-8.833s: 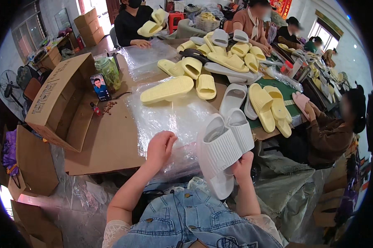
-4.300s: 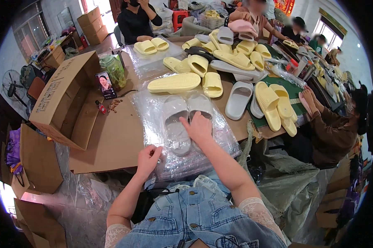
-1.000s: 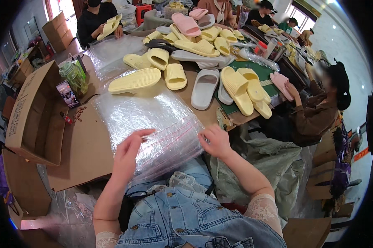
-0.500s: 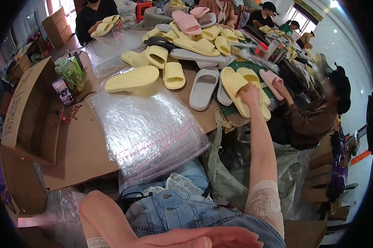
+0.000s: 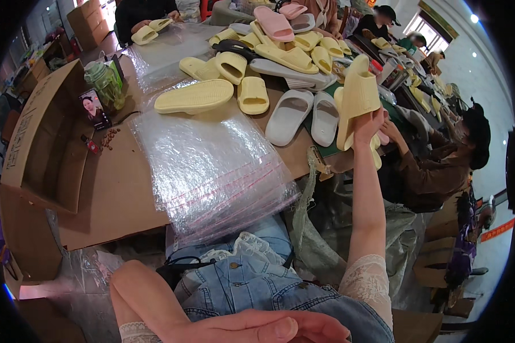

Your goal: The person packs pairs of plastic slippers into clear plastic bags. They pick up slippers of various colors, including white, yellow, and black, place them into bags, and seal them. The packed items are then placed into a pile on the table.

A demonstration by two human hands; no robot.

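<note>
My right hand [image 5: 369,127] grips a yellow slipper [image 5: 361,91] by its strap end, raised and tilted with the toe up. More yellow slipper shows behind and below it, partly hidden, so I cannot tell how many I hold. Two grey slippers [image 5: 290,117] lie just left of it on the table. My left hand [image 5: 263,328] rests low in front of my body, fingers stretched out and nothing in it. Flat on the table before me is a stack of clear plastic bags [image 5: 211,166] with red lines. A yellow slipper [image 5: 194,97] lies sole-up at its far edge.
A pile of yellow, grey and pink slippers [image 5: 286,57] covers the table's far side. At left stand an open cardboard box [image 5: 37,154], a phone [image 5: 94,110] and a green-tinted jar [image 5: 104,86]. A co-worker [image 5: 440,154] sits at right, one hand close to mine; others work farther back.
My right hand has lifted the yellow slipper off the table and tilted it up, uncovering more of a grey slipper beside it. My left hand has hardly moved.
</note>
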